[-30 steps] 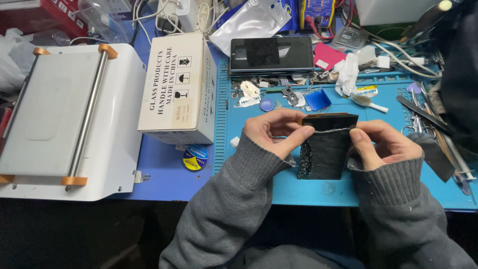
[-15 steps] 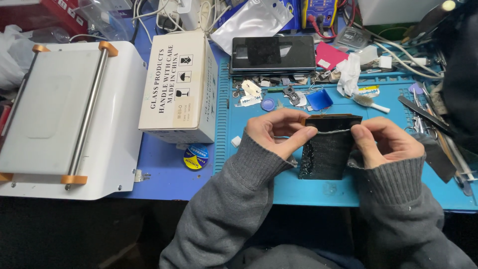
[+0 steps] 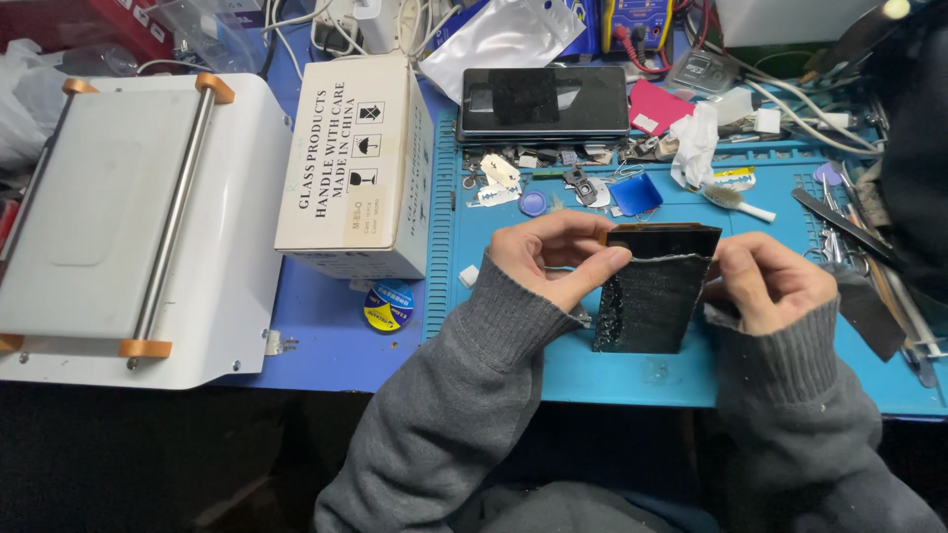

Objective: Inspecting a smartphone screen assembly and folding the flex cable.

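My left fingers [image 3: 583, 266] are closed on the upper left edge of a dark rectangular panel [image 3: 657, 291], thumb across its face, and my right hand [image 3: 765, 281] pinches the upper right edge the same way, so both hands grip it and neither is open. The panel stands nearly upright between them, its lower edge just above or resting on the blue mat [image 3: 612, 380]; I cannot tell which. A ragged pale line crosses the panel near the top, and the surface below it looks rough and cracked. Compared with a second ago my hands have hardly moved: the same pinch on both sides, the panel in the same place, perhaps tilted a little more toward me, so the work on it seems to be at the same stage. Beyond my hands, on the desk, lie a dark phone [image 3: 543, 104], small parts and a blue pick [image 3: 637, 194]. To the left stand a white cardboard box [image 3: 355, 168] and a white machine with steel rollers [image 3: 128, 217].
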